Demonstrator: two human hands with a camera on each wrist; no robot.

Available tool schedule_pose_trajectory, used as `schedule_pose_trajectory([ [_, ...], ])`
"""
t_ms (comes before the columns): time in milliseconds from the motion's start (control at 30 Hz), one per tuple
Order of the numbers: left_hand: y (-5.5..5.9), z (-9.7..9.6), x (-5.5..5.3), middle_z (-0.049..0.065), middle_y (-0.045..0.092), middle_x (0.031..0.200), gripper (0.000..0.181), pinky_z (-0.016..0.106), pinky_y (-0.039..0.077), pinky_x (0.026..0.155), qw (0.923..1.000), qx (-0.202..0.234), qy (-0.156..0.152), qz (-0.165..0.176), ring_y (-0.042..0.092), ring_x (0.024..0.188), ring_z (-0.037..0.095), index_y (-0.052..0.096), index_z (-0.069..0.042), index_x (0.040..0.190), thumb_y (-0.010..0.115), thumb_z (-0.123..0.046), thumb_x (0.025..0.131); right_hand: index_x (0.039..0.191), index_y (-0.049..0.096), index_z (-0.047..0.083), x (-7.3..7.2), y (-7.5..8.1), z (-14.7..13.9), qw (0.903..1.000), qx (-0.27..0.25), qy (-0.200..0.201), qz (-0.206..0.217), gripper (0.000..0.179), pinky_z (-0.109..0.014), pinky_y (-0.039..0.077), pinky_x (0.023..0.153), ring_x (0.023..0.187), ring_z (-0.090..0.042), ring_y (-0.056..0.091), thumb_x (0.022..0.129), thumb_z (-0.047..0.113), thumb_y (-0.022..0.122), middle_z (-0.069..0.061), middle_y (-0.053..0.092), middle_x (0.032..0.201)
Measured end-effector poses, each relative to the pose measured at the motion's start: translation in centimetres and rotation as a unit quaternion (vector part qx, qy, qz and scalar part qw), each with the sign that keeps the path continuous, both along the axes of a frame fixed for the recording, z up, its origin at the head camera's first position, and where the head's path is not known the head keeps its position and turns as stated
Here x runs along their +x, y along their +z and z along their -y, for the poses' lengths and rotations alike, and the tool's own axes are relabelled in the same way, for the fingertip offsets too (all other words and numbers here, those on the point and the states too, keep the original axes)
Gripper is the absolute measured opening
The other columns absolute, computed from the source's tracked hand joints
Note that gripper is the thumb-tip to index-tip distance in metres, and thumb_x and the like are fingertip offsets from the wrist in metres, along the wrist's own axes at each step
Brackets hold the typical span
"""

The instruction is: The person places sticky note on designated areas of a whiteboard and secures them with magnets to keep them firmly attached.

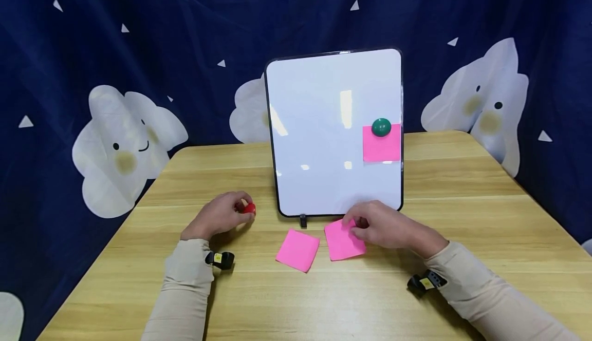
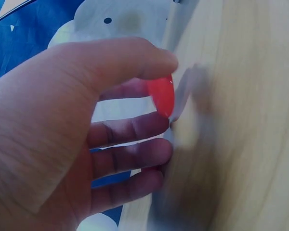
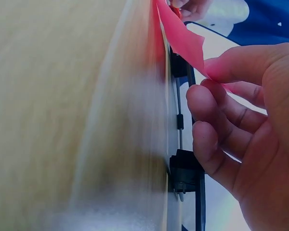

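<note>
Left of the whiteboard, my left hand (image 1: 222, 213) pinches a red round magnet (image 2: 163, 94) between thumb and fingers, close over the table. My right hand (image 1: 386, 225) is in front of the board's lower edge. Its thumb and forefinger pinch a pink sticky note (image 3: 180, 36) by one edge, and the note tilts up in the right wrist view. A second pink sticky note (image 1: 298, 250) lies on the table just to the left of it. On the whiteboard (image 1: 324, 140), a green round magnet (image 1: 381, 127) sits over the top of another pink note (image 1: 379, 151) at the right side.
The whiteboard stands upright on black feet (image 1: 303, 221) on the wooden table (image 1: 287, 305). Behind the table hangs a dark blue curtain (image 1: 194, 33) with white clouds and triangles. Each wrist carries a small black camera on a strap.
</note>
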State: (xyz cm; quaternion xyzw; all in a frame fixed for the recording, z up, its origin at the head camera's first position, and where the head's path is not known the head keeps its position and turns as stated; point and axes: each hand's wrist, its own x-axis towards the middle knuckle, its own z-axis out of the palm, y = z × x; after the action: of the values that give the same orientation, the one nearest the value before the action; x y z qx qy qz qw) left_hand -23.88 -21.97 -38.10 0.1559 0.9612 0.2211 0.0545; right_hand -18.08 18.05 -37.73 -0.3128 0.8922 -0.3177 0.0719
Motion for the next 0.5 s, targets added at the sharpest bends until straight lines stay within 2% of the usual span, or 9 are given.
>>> schedule_pose_trajectory([
  [233, -0.03, -0.21, 0.04, -0.002, 0.066, 0.094, 0.031, 0.035, 0.049, 0.07, 0.9998, -0.007, 0.014, -0.015, 0.058, 0.08, 0.018, 0.065, -0.022, 0.114, 0.073, -0.039, 0.089, 0.105, 0.074, 0.014, -0.15, -0.1, -0.21, 0.9997, -0.024, 0.007, 0.002, 0.018, -0.026, 0.049, 0.064, 0.077, -0.014, 0.054, 0.09, 0.004, 0.072, 0.009, 0.058, 0.08],
  [500, -0.2, -0.65, 0.04, -0.001, 0.063, 0.088, 0.032, 0.034, 0.046, 0.063, 0.9994, -0.003, 0.03, -0.017, 0.056, 0.072, 0.018, 0.063, -0.019, 0.11, 0.071, -0.042, 0.089, 0.1, 0.073, 0.015, -0.3, -0.13, -0.44, 0.9989, -0.045, 0.004, 0.01, 0.016, -0.026, 0.049, 0.063, 0.076, -0.015, 0.055, 0.091, 0.003, 0.071, 0.008, 0.059, 0.08],
])
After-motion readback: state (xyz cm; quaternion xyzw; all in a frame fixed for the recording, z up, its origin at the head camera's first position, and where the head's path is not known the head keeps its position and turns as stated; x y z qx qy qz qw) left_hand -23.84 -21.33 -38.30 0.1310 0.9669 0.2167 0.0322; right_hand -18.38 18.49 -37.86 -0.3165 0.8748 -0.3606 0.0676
